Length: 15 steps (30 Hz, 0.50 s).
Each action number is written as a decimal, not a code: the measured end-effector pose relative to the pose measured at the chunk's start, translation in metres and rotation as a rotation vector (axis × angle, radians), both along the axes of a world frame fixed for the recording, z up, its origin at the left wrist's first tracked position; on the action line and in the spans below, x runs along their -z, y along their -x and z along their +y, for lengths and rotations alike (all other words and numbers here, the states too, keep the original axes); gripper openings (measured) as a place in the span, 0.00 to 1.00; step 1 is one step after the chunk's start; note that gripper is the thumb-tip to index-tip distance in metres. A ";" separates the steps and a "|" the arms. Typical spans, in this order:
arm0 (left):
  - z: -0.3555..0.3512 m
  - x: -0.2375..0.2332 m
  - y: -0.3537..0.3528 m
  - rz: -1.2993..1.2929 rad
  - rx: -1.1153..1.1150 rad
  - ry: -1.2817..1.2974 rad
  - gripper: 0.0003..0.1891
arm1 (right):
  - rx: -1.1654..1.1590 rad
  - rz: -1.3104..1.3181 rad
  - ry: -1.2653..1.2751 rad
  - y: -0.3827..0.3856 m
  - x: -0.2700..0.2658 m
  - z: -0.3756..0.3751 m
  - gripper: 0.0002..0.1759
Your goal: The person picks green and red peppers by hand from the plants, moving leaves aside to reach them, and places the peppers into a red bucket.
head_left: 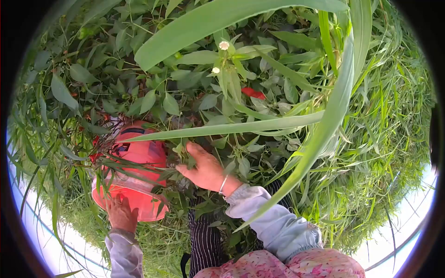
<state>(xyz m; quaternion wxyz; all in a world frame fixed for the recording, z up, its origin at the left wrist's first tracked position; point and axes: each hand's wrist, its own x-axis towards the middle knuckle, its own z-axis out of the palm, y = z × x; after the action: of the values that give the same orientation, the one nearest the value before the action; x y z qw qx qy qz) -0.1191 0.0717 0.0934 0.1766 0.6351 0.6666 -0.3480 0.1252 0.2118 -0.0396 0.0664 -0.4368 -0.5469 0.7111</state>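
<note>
My left hand (121,213) is at the near rim of a pink bucket-like container (155,160), its fingers curled over the edge. The container leans among the plants at left, partly covered by leaves and blades of grass; its contents are hidden. To its right, my right hand (207,171) reaches into the foliage with thumb and forefinger apart. Small green leaves (190,160) lie between and beside these fingers, and I see nothing gripped. A red pepper (253,93) shows among leaves farther out. More red (95,143) shows through stems left of the container.
Broad grass blades (331,116) arch across the view, one passing just above my right hand. Leafy plants (153,99) fill the far side, with small white flowers (224,45). Tall grass (384,139) stands at right. My striped trouser leg (206,236) is below.
</note>
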 end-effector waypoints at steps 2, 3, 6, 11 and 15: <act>0.047 -0.006 -0.041 -0.281 -0.358 0.031 0.12 | -0.031 -0.061 -0.154 0.000 0.007 -0.011 0.34; 0.081 -0.014 -0.067 -0.557 -0.505 -0.052 0.10 | -0.011 -0.076 -0.252 0.001 0.007 -0.018 0.28; 0.164 0.002 -0.133 -1.146 -0.489 -0.387 0.08 | -0.106 0.178 -0.038 0.004 0.019 -0.027 0.21; 0.255 0.080 -0.211 -0.884 -0.013 -0.459 0.09 | -0.256 0.064 -0.037 -0.002 0.016 -0.051 0.13; 0.244 0.137 -0.223 -0.853 -0.122 -0.245 0.15 | -0.082 0.224 -0.220 -0.019 -0.016 -0.019 0.14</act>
<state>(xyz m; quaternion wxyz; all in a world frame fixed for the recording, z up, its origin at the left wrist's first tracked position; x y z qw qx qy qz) 0.1034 0.3161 -0.0434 0.3793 0.6975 0.6068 0.0377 0.1443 0.1932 -0.0240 0.1452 -0.3223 -0.6282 0.6931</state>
